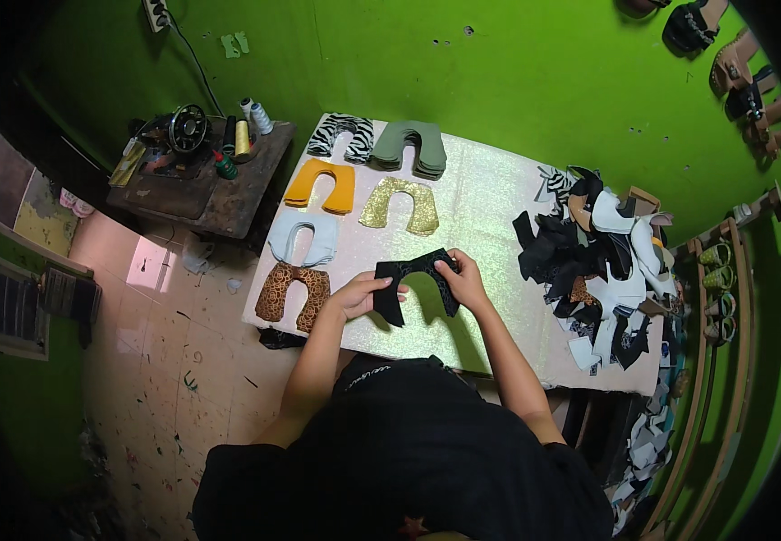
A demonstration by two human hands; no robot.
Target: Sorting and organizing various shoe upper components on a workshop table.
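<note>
Above the table's near edge I hold a black U-shaped shoe-upper piece (392,295) between both hands. My left hand (361,293) grips its left leg, thumb on top. My right hand (465,278) pinches its right side, where a raised pattern shows. Left of my hands lie stacks of similar U-shaped pieces: brown patterned (273,293), white (289,240), orange (305,187), zebra-striped (328,135) and grey-green (395,142). Glittery gold pieces (390,200) lie just beyond my left hand.
A heap of black and white scraps (607,261) covers the right end of the shimmering table (499,298). At the left stands a dark bench (188,198) with a sewing machine (188,129) and thread cones (261,117). Sandals (720,279) hang on a wooden rack at right.
</note>
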